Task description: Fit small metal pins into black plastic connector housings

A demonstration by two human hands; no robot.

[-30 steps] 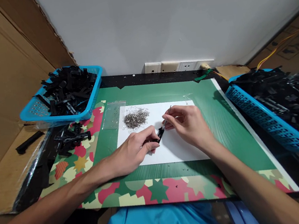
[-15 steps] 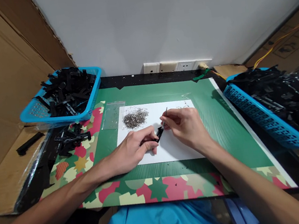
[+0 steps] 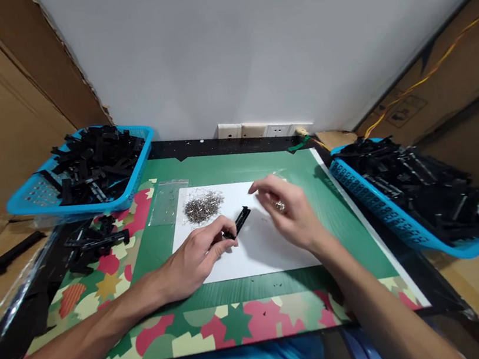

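My left hand (image 3: pixel 207 246) pinches a narrow black plastic part (image 3: pixel 242 219) near its lower end, tilted above the white sheet (image 3: pixel 260 260). My right hand (image 3: pixel 286 211) is apart from that part, its index finger stretched forward and no tool showing in it. Some small shiny metal pieces (image 3: pixel 277 204) show by its curled fingers; whether they touch the hand I cannot tell. A larger heap of small metal pieces (image 3: pixel 202 206) lies on the sheet's left side, beyond my left hand.
A blue basket (image 3: pixel 133 185) of black plastic parts stands at the back left, another blue basket (image 3: pixel 387 218) at the right. Loose black parts (image 3: pixel 96 241) lie below the left one. A clear plastic bag (image 3: pixel 166 201) lies beside the sheet. Wall sockets (image 3: pixel 255 131) line the back.
My right hand has drawn away from the black part, and the thin metal piece between its fingers no longer shows. My left hand keeps its hold. The camera view has shifted.
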